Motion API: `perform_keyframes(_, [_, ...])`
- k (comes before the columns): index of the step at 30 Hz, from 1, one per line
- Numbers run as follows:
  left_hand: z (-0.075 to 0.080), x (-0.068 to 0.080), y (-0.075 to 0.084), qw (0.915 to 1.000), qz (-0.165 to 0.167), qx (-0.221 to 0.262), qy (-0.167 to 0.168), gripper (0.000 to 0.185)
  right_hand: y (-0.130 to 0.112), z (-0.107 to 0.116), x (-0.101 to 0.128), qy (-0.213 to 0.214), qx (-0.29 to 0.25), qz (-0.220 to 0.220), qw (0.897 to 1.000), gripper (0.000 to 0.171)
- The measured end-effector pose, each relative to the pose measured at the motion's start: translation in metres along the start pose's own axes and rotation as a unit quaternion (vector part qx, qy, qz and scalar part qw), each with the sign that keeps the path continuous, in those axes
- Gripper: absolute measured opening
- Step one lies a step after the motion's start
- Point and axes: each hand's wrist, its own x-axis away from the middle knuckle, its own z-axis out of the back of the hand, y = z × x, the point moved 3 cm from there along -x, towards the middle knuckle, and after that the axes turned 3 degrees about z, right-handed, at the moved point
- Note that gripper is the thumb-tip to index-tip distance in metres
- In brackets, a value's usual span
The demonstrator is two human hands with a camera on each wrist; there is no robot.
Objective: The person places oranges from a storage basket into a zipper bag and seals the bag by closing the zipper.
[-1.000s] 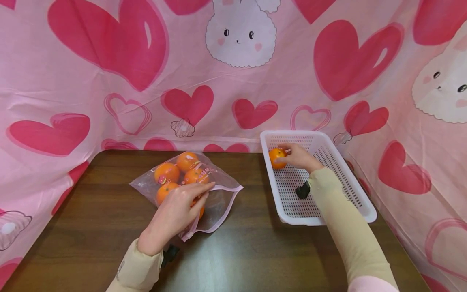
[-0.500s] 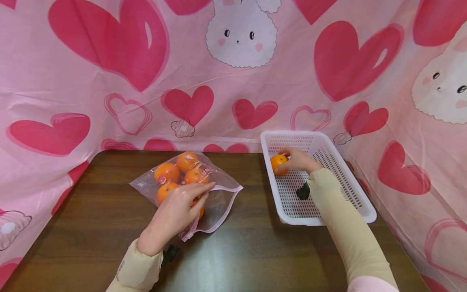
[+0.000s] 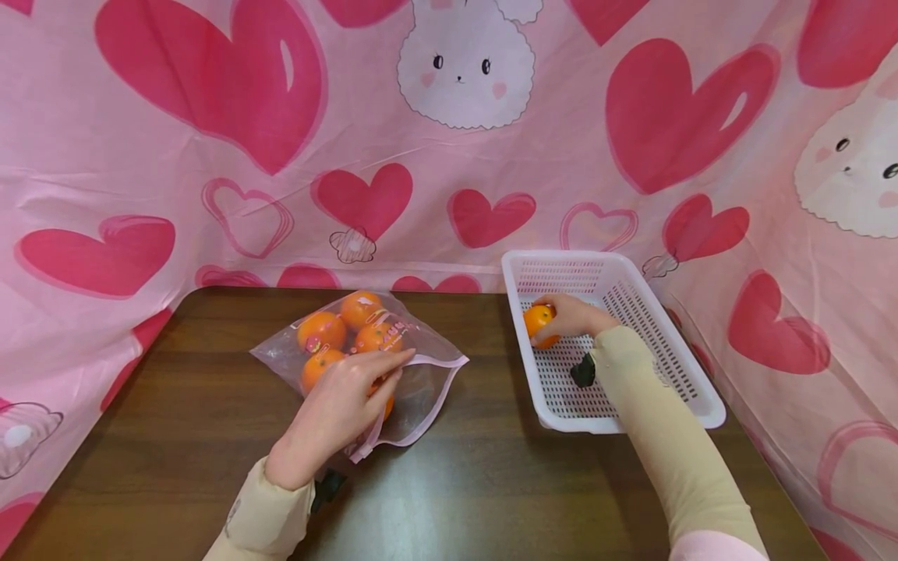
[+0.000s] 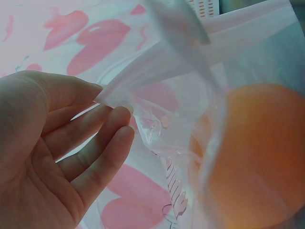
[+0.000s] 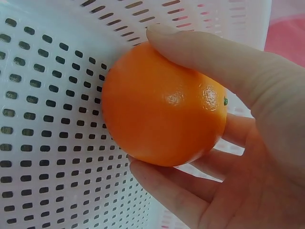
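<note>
A clear zip bag with a pink zip edge lies on the table at the left of the head view. Several oranges are inside it. My left hand pinches the bag's mouth edge between thumb and fingers, as the left wrist view shows, and its mouth stands apart. To the right, my right hand reaches into a white perforated basket. Its thumb and fingers are curled round a single orange, which is close to the basket's left wall. Whether that orange still touches the basket floor, I cannot tell.
The brown wooden table carries both the bag and the basket. A pink cloth with hearts and rabbits hangs behind and along both sides. The basket's raised rim stands between the held orange and the bag.
My right hand and the orange have shifted a little toward the near side within the basket, along its left wall. The left hand and the bag have stayed put.
</note>
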Motion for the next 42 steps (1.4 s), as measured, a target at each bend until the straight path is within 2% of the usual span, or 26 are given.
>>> perform_keyframes(8, [0.0, 0.0, 0.0, 1.0, 0.005, -0.003, -0.006, 0.037, 0.002, 0.004, 0.004, 0.013, -0.008, -0.004, 1.0, 0.084])
perform_keyframes(15, [0.0, 0.0, 0.0, 1.0, -0.001, -0.006, 0.001, 0.036, 0.001, 0.013, 0.01, 0.03, -0.024, 0.02, 0.999, 0.082])
perform_keyframes(32, [0.001, 0.0, 0.0, 1.0, 0.003, 0.0, 0.0, 0.035, -0.016, 0.027, 0.029, 0.082, -0.055, 0.045, 0.994, 0.078])
perform_keyframes(37, [0.001, 0.0, -0.001, 1.0, 0.005, 0.0, -0.001, 0.037, -0.022, 0.031, 0.033, 0.107, -0.054, 0.06, 0.991, 0.083])
perform_keyframes(42, [0.001, 0.0, -0.001, 1.0, 0.005, 0.0, 0.0, 0.037, -0.027, 0.034, 0.039, 0.135, -0.061, 0.069, 0.986, 0.081])
